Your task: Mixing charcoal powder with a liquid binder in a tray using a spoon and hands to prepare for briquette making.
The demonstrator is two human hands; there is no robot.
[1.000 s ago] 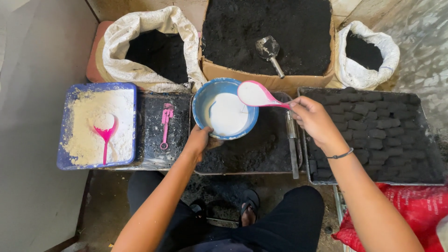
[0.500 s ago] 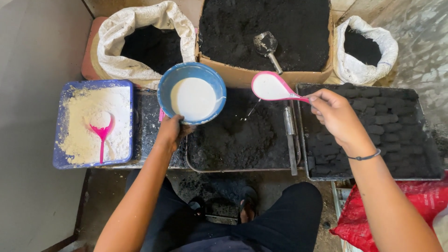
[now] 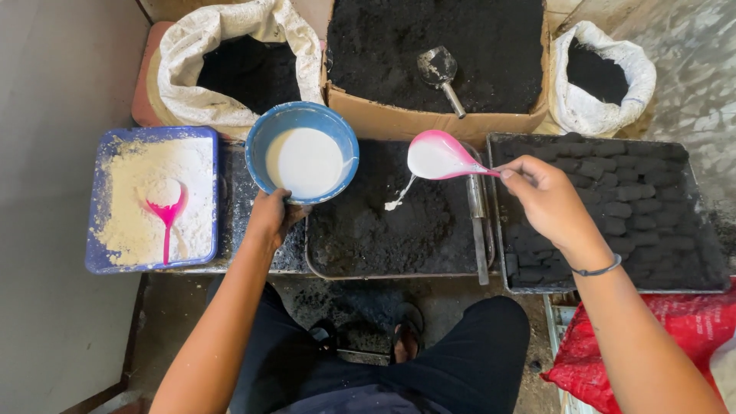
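We note the middle tray of black powder directly below the right fingers; a cardboard box of the same powder lies beyond them, and a tray of pressed black blocks sits under the right wrist. Left of the left fingers is a blue tray of pale flour. The left hand grasps the near rim of the blue bowl of white liquid. The right hand pinches the handle of the pink ladle, tilted, a thin white stream falling onto the powder. We judge a slow, steady tilt while sweeping the ladle spreads the liquid evenly; bowl kept level.
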